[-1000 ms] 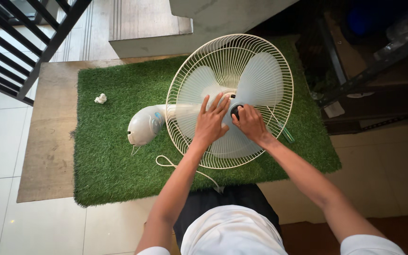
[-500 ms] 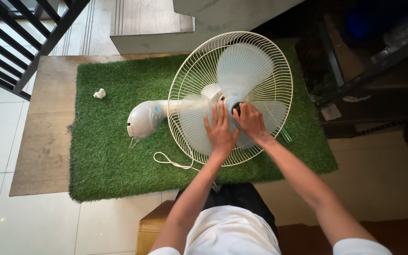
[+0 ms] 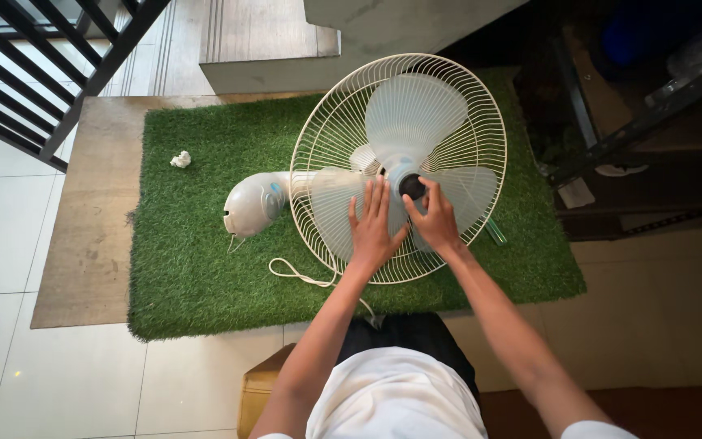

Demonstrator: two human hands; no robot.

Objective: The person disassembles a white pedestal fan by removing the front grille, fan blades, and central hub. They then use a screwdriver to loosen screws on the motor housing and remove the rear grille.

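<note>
Here, a cream-white electric fan with translucent pale blades (image 3: 400, 162) lies on its back on a rectangular mat of green artificial grass (image 3: 197, 268), its round wire rear guard (image 3: 327, 138) facing up toward the camera. The fan's long axis runs across the mat: the rounded motor housing (image 3: 253, 207) points to the left, the blade end to the right. The left hand (image 3: 373, 228) lies flat with its fingers spread on a lower blade beside the hub. The right hand (image 3: 434, 218) pinches the small black round cap (image 3: 410, 186) at the hub between thumb and fingertips. A white cord (image 3: 298, 275) loops over the grass below the guard. A crumpled white paper scrap (image 3: 180, 159) sits well apart at the mat's upper left.
</note>
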